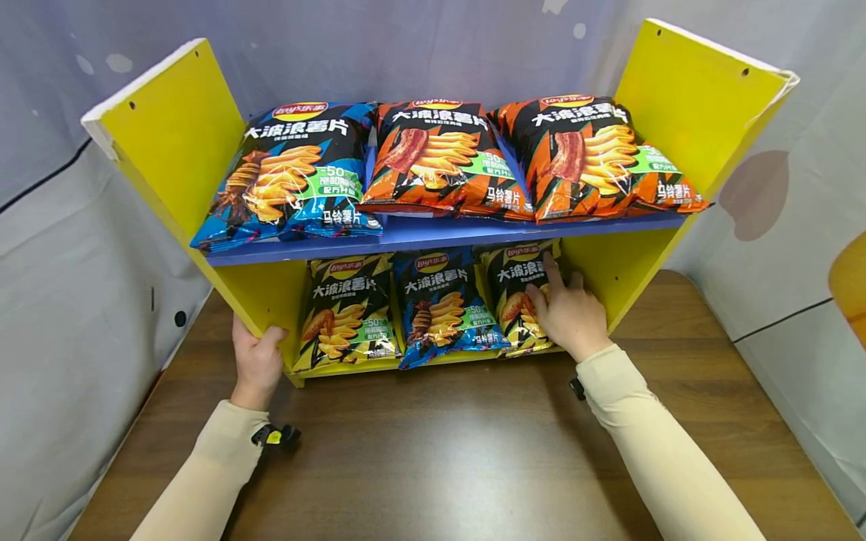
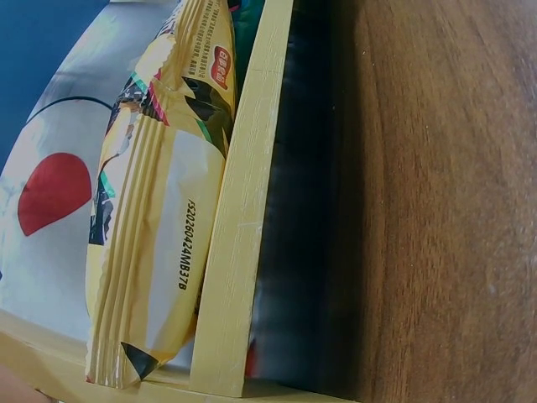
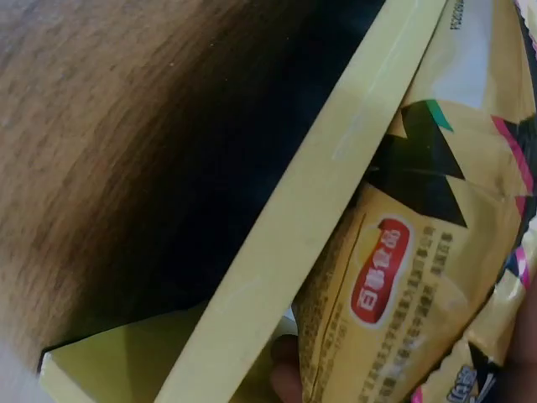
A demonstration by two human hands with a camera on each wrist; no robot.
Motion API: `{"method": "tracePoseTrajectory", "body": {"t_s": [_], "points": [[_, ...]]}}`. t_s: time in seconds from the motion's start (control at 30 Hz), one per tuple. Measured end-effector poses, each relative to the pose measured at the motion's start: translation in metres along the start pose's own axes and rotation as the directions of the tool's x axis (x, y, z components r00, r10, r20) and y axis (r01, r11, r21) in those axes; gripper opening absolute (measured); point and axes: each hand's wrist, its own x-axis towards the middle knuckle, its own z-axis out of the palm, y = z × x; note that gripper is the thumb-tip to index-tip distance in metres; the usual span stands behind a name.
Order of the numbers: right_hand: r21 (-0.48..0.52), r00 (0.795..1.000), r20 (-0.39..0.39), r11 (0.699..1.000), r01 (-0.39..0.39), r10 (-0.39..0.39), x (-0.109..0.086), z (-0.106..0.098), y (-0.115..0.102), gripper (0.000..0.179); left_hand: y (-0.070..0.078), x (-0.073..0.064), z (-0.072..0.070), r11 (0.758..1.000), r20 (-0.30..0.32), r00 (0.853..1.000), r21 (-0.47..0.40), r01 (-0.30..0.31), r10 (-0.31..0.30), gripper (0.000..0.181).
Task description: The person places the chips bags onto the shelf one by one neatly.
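Note:
A yellow two-tier shelf (image 1: 183, 128) with a purple middle board stands on a wooden table. My left hand (image 1: 257, 361) grips the lower front edge of its left side panel, thumb in front and fingers behind. On the bottom tier, my right hand (image 1: 575, 312) touches the front of the right-hand yellow-and-black chip bag (image 1: 517, 315), index finger extended toward its top. In the right wrist view, a fingertip (image 3: 287, 369) shows between this bag and the side panel. Beside it stand a blue chip bag (image 1: 440, 308) and another yellow-and-black chip bag (image 1: 348, 315).
The top tier bears a blue chip bag (image 1: 291, 173) at left and two orange chip bags, one in the middle (image 1: 440, 161) and one at right (image 1: 595, 158). Table surface (image 1: 433, 451) lies before the shelf. A pale curtain (image 1: 433, 45) hangs behind.

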Motion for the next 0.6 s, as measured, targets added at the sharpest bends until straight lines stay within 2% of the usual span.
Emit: {"method": "tracePoseTrajectory", "body": {"t_s": [0.13,0.3,0.47,0.6], "points": [[0.013,0.997,0.067,1.000,-0.029,0.028,0.002,0.000,0.003,0.069,-0.001,0.001,0.000,1.000,0.002,1.000,0.007,0.000,0.000,0.054],[0.027,0.996,0.083,0.999,-0.023,0.020,0.003,0.001,0.003,0.070,-0.002,0.000,-0.001,0.999,-0.024,1.000,0.049,0.002,0.000,0.052],[0.034,0.998,0.058,0.999,0.005,-0.007,0.001,-0.002,-0.001,0.068,-0.003,-0.004,-0.005,0.992,-0.039,0.999,0.128,0.018,-0.013,0.050],[0.031,0.998,-0.022,0.998,0.052,-0.051,-0.004,-0.009,-0.006,0.066,-0.004,-0.009,-0.010,0.973,-0.027,1.000,0.230,-0.003,0.009,0.046]]}}
